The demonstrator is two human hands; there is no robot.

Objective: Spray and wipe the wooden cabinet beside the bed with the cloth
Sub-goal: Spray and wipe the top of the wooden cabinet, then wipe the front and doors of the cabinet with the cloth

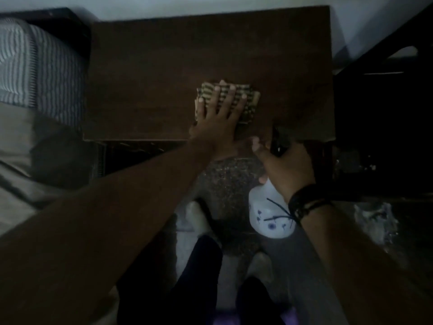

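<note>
No legible text, labels or numbers anywhere

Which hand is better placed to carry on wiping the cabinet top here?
Left. The left hand already lies flat on the cloth on the cabinet. The right hand grips the spray bottle below the front edge.

The left hand (219, 113) lies flat over the cloth (243, 99), hiding its middle, so only the striped edges show near the front edge of the cabinet (164, 66) top. The right hand (284, 165) wraps the neck of the spray bottle (264, 214), covering the trigger and most of the dark head, and the nozzle is too dim to make out. The bed (28, 66) is cut off by the left edge, and the dark furniture (379, 102) off the cabinet's right edge is lost in shadow.
</note>
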